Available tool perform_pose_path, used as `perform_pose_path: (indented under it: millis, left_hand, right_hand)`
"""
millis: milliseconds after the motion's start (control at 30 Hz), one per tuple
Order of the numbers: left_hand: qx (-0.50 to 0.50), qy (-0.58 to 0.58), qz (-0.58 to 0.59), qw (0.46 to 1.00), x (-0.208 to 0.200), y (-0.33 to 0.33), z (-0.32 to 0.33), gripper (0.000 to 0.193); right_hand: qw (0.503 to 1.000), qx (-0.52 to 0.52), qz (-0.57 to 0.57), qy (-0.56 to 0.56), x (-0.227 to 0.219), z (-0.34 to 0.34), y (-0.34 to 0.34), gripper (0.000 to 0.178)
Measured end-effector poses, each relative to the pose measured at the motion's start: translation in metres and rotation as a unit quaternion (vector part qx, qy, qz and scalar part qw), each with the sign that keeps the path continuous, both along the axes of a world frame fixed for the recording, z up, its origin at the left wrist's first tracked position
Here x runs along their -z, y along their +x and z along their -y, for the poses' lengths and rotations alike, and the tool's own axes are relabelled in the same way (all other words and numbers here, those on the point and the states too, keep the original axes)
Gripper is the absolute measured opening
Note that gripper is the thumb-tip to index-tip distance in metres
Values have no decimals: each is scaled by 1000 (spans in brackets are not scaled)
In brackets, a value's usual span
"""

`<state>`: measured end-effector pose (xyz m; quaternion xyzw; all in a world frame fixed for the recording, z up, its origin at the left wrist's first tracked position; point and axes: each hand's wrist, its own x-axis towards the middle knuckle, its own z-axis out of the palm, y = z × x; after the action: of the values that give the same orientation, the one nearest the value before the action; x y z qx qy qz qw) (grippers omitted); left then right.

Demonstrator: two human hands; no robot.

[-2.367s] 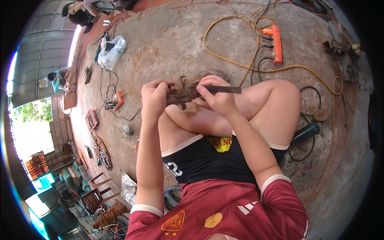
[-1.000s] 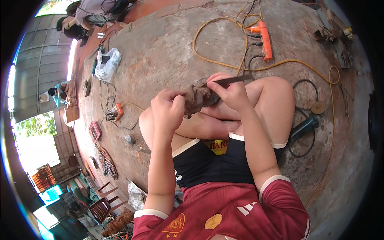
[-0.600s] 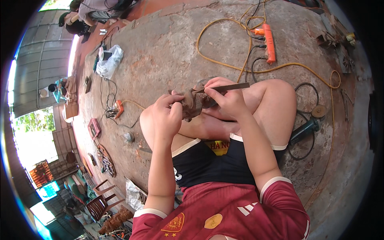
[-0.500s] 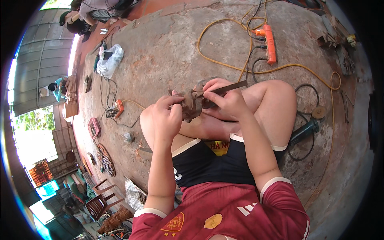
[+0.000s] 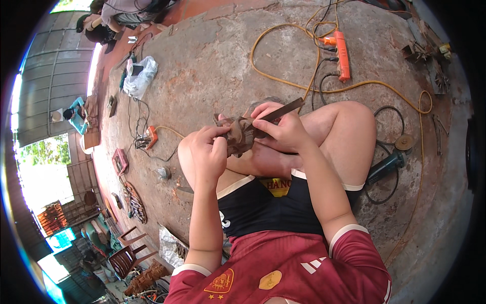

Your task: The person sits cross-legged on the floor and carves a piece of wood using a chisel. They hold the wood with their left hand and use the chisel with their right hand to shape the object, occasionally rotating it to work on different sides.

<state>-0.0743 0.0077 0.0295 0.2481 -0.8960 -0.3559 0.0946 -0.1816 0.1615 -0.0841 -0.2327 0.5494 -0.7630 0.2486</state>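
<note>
The carving [image 5: 241,137] is held over the crossed legs [image 5: 349,134], gripped by the left hand [image 5: 207,148]; the tool [image 5: 286,110] is pinched in the right hand [image 5: 282,129], close to it. Deep relief is already shaped; how much remains cannot be told.

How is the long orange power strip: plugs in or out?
In: dark plugs sit along one side of the long orange strip, cords trailing away.

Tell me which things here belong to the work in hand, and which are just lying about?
In use:
carved brown piece, held by the left hand
flat dark tool, held in the right hand

Apparently just lying about:
orange power strip
yellow cord
pale plastic bag
dark green cylindrical tool
</note>
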Motion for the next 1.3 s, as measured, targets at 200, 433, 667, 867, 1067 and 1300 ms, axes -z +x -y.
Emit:
perform_pose_path:
  millis: [200, 433, 667, 867, 1067, 1300]
  left_hand:
    - [7, -17, -5, 1000, 5, 7, 3, 33]
    - [5, -5, -13, 1000, 8, 11, 7, 35]
    - [-5, -7, -22, 1000, 10, 13, 7, 36]
    - [-36, 29, -19, 999, 4, 9, -1, 35]
    - [-33, 23, -20, 999, 3, 8, -2, 34]
    - [-36, 34, -12, 999, 3, 6, -3, 35]
  right_hand:
    - [997, 75, -2, -34, 12, 6, -3, 11]
    - [993, 112, -25, -12, 13, 19, 10, 9]
    - [984, 150, -98, -10, 4, 19, 30, 9]
    - [962, 188, -197, -16, -17, 15, 50, 14]
    - [979, 152, -132, -21, -9, 6, 51, 13]
    - [992, 117, -35, -15, -8, 7, 45, 9]
